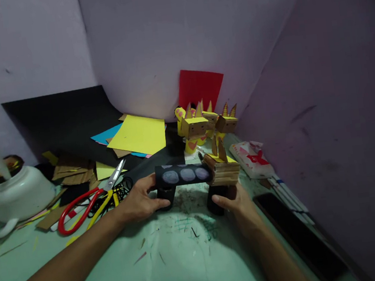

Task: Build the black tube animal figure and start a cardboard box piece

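Note:
A handmade cardboard animal figure (185, 174) stands on the green-covered table. Its body is a black tube with pale purple ovals, resting on short black legs. At the right end sits its box head (225, 173) of brown cardboard, with a yellow top and pointed ears or horns. My left hand (140, 202) closes round the left leg and the tube's left end. Low on the right leg, beneath the head, my right hand (234, 204) grips with its thumb in front; its other fingers are mostly hidden behind.
Several similar yellow figures (195, 128) stand behind, before a red sheet (200, 88). Left lie red-handled scissors (80, 212), yellow-handled scissors (112, 177), cardboard scraps (71, 168) and a white pot (19, 193). A phone (298, 236) and white packet (253, 159) lie right; yellow paper (139, 135) lies behind.

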Demonstrator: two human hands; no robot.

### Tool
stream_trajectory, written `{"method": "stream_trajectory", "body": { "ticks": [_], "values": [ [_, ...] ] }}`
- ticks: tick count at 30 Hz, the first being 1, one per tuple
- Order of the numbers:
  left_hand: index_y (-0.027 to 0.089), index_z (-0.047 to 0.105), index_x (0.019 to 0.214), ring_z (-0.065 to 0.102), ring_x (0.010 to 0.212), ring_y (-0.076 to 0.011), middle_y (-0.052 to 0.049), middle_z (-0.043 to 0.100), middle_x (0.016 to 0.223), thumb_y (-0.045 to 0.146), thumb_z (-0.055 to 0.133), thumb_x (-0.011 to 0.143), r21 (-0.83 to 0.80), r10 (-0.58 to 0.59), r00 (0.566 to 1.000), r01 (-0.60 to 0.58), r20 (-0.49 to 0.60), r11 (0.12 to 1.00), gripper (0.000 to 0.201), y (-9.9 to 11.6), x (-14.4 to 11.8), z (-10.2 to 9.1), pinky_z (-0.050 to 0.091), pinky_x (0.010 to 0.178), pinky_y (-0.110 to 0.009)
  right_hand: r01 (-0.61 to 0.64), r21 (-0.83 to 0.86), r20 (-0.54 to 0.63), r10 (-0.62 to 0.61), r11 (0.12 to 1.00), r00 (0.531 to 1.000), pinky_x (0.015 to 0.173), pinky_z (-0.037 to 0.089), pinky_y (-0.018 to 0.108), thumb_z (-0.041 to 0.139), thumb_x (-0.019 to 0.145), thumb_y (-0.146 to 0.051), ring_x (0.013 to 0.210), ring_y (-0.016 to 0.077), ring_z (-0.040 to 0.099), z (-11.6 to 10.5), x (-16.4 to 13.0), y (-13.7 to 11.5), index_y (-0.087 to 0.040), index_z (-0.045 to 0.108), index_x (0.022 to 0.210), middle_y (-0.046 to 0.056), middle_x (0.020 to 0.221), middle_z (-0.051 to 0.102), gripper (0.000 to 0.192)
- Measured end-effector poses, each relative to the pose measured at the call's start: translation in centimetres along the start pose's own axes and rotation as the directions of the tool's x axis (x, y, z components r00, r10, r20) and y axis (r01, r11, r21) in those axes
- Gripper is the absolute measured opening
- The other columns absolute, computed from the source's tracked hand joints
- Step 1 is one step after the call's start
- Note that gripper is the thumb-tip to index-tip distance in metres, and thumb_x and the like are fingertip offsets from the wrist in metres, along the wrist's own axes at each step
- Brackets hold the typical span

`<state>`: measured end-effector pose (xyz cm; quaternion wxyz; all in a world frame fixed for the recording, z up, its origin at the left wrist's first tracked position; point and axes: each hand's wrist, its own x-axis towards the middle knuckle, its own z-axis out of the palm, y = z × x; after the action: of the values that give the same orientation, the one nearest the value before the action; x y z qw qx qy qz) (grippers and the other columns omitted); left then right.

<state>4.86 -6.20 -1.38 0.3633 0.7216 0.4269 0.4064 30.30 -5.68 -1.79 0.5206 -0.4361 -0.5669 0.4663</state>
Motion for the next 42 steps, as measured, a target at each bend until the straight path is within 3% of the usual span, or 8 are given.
{"method": "stream_trajectory", "body": {
  "ticks": [4, 10, 16, 23, 32, 37, 42],
  "values": [
    [0.014, 0.062, 0.105, 0.055, 0.103, -0.0234, -0.008, 0.063, 0.109, 0.017, 0.068, 0.064, 0.044, 0.110, 0.994, -0.110, 0.000, 0.993, 0.041, 0.3, 0.1, -0.5, 0.041, 0.094, -0.036, -0.120, -0.276, -0.037, 0.115, 0.954, 0.993, 0.083, 0.044, 0.041, 0.071, 0.056, -0.029, 0.094, 0.0298, 0.058, 0.1, -0.1, 1.2, -0.016, 0.062, 0.090, 0.008, 0.091, 0.067, 0.038],
    [0.017, 0.064, 0.103, 0.054, 0.106, -0.0225, -0.007, 0.059, 0.117, 0.013, 0.069, 0.063, 0.027, 0.205, 0.979, -0.205, 0.003, 0.978, 0.041, 1.1, 0.4, -1.0, 0.040, 0.095, -0.034, 0.007, -0.387, -0.064, -0.035, 0.922, 0.997, 0.089, 0.041, 0.042, 0.068, 0.060, -0.035, 0.102, 0.0310, 0.054, 0.4, -1.0, 2.0, -0.020, 0.063, 0.095, 0.009, 0.098, 0.066, 0.038],
    [0.015, 0.065, 0.098, 0.061, 0.092, -0.0206, -0.004, 0.068, 0.096, 0.010, 0.066, 0.063, -0.052, 0.118, 0.993, -0.117, 0.018, 0.992, 0.035, 1.0, 0.4, -0.7, 0.047, 0.084, -0.032, -0.005, -0.388, -0.088, -0.031, 0.922, 0.996, 0.084, 0.044, 0.044, 0.066, 0.063, -0.039, 0.092, 0.0306, 0.058, 0.7, -1.1, 2.6, -0.018, 0.063, 0.095, 0.009, 0.090, 0.067, 0.038],
    [0.014, 0.066, 0.092, 0.061, 0.091, -0.0202, -0.005, 0.069, 0.093, 0.013, 0.066, 0.063, 0.001, 0.169, 0.986, -0.169, 0.015, 0.986, 0.029, 1.0, 0.3, -0.6, 0.047, 0.083, -0.033, -0.032, -0.343, -0.107, -0.005, 0.939, 0.994, 0.083, 0.045, 0.042, 0.067, 0.061, -0.038, 0.094, 0.0305, 0.059, 0.7, -1.0, 2.8, -0.020, 0.062, 0.089, 0.010, 0.097, 0.067, 0.034],
    [0.012, 0.064, 0.090, 0.062, 0.084, -0.0192, -0.004, 0.068, 0.090, 0.013, 0.063, 0.063, -0.003, 0.102, 0.994, -0.102, -0.026, 0.995, 0.027, 0.8, 0.3, -0.4, 0.050, 0.077, -0.030, 0.022, -0.341, -0.073, -0.050, 0.940, 0.996, 0.078, 0.046, 0.041, 0.066, 0.063, -0.035, 0.085, 0.0275, 0.060, 0.8, -0.9, 2.8, -0.017, 0.062, 0.081, 0.008, 0.085, 0.067, 0.026],
    [0.012, 0.064, 0.091, 0.062, 0.086, -0.0196, -0.004, 0.069, 0.089, 0.014, 0.063, 0.063, -0.051, 0.047, 0.996, -0.051, -0.079, 0.997, 0.028, 0.4, 0.9, -0.2, 0.051, 0.078, -0.029, 0.073, -0.377, -0.107, -0.121, 0.923, 0.987, 0.081, 0.044, 0.042, 0.065, 0.063, -0.034, 0.083, 0.0269, 0.059, 1.0, -0.2, 2.9, -0.017, 0.062, 0.096, 0.008, 0.085, 0.066, 0.038],
    [0.012, 0.063, 0.095, 0.061, 0.089, -0.0196, -0.005, 0.069, 0.093, 0.015, 0.061, 0.065, -0.077, 0.048, 0.998, -0.051, -0.042, 0.996, 0.030, -0.5, 1.4, -0.1, 0.050, 0.079, -0.030, 0.030, -0.370, -0.093, -0.070, 0.929, 0.993, 0.074, 0.046, 0.039, 0.064, 0.063, -0.035, 0.082, 0.0265, 0.059, 0.9, 0.3, 3.8, -0.016, 0.063, 0.088, 0.009, 0.085, 0.066, 0.031]
  ]
}}
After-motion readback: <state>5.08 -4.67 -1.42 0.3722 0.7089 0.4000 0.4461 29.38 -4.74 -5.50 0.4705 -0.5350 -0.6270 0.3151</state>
